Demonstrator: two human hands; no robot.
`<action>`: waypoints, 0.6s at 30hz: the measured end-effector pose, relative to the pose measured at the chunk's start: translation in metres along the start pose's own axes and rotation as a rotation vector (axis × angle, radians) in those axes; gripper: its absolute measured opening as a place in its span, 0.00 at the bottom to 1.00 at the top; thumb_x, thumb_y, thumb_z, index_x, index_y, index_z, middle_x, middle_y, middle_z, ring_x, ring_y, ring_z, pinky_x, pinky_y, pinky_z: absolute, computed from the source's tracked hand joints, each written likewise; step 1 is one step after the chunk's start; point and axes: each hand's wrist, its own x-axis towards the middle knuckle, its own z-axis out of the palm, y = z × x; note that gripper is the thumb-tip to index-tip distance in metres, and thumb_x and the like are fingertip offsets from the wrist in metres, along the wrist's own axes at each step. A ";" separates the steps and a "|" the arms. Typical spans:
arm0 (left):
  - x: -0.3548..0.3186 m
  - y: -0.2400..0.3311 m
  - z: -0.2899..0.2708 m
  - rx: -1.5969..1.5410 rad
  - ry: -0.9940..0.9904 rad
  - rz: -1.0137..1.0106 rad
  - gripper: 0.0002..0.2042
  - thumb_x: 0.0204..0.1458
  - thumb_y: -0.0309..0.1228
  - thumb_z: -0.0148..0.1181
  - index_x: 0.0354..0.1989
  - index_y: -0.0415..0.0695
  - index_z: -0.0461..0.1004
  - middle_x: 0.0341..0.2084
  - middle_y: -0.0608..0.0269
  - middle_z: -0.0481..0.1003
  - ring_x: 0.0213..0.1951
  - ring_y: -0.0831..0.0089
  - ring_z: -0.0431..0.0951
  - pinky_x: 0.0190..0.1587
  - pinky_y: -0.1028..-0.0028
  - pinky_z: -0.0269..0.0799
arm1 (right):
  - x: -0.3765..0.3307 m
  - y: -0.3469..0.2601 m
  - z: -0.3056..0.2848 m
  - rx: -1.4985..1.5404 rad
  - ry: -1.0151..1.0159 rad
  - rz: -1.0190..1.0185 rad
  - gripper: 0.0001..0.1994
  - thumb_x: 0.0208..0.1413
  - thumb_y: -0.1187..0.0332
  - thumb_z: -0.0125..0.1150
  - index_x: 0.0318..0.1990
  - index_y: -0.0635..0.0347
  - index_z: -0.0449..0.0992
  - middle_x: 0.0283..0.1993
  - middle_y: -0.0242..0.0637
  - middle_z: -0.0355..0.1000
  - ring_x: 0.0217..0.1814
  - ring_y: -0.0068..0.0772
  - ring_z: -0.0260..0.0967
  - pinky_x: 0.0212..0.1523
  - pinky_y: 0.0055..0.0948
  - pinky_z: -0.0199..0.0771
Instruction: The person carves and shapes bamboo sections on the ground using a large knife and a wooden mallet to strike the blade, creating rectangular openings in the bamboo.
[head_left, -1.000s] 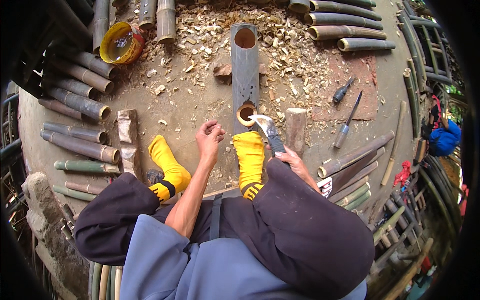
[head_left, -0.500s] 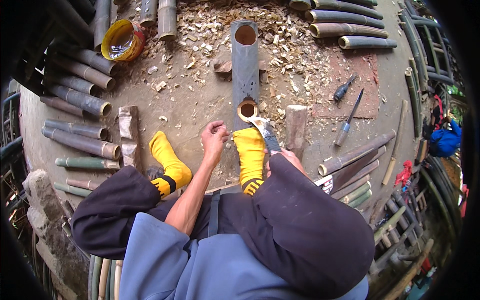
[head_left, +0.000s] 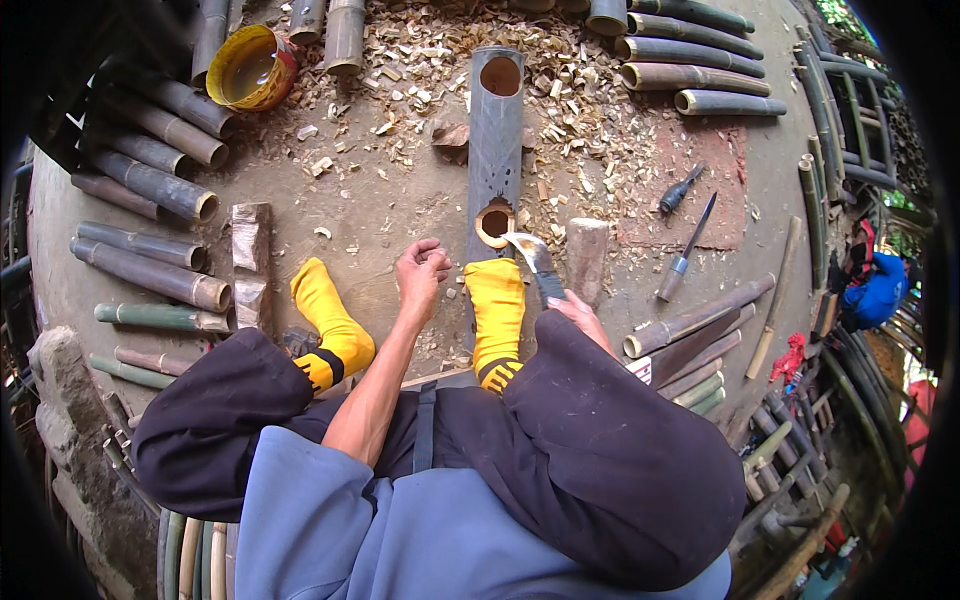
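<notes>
A dark bamboo tube (head_left: 495, 145) lies lengthwise in front of me, with one round hole near its far end and another near my foot. My left foot, in a yellow sock (head_left: 333, 318), rests on the ground, and my other yellow-socked foot (head_left: 496, 318) presses on the tube's near end. My right hand (head_left: 583, 318) grips the dark wrapped handle of a curved-bladed knife (head_left: 538, 262). Its pale blade tip is beside the nearer hole. My left hand (head_left: 422, 275) hovers left of the tube, fingers loosely curled in, with nothing visible in them.
Wood chips (head_left: 410, 60) cover the far ground. A yellow-red bucket (head_left: 252, 68) stands far left. Bamboo tubes line the left (head_left: 150, 275) and far right (head_left: 700, 72). A dark-handled tool (head_left: 681, 188) and a pointed knife (head_left: 688, 250) lie right. Wooden blocks (head_left: 252, 265) flank me; a person in blue (head_left: 874, 288) is far right.
The knife has drawn slightly back from the hole, and its blade has turned a little. My left hand has moved slightly left. The whole view has shifted slightly.
</notes>
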 end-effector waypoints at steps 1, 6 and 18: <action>0.001 0.000 -0.001 -0.013 0.004 0.003 0.14 0.49 0.26 0.57 0.44 0.39 0.68 0.32 0.64 0.72 0.30 0.75 0.75 0.32 0.76 0.72 | -0.002 0.000 -0.004 0.005 0.033 -0.023 0.18 0.49 0.64 0.61 0.43 0.64 0.63 0.30 0.38 0.71 0.25 0.26 0.70 0.24 0.24 0.70; 0.010 -0.013 -0.009 -0.053 0.029 0.019 0.12 0.49 0.26 0.57 0.43 0.38 0.69 0.30 0.63 0.73 0.29 0.76 0.75 0.29 0.77 0.72 | -0.010 -0.040 0.028 0.017 -0.100 -0.166 0.25 0.45 0.69 0.60 0.51 0.66 0.62 0.29 0.36 0.69 0.24 0.21 0.67 0.24 0.19 0.67; 0.000 0.004 -0.012 -0.037 0.091 0.000 0.13 0.51 0.27 0.55 0.45 0.39 0.68 0.31 0.63 0.72 0.30 0.73 0.76 0.31 0.77 0.71 | 0.137 -0.197 0.330 -1.040 -0.441 -1.191 0.21 0.42 0.68 0.59 0.45 0.62 0.63 0.32 0.49 0.70 0.32 0.48 0.71 0.38 0.40 0.74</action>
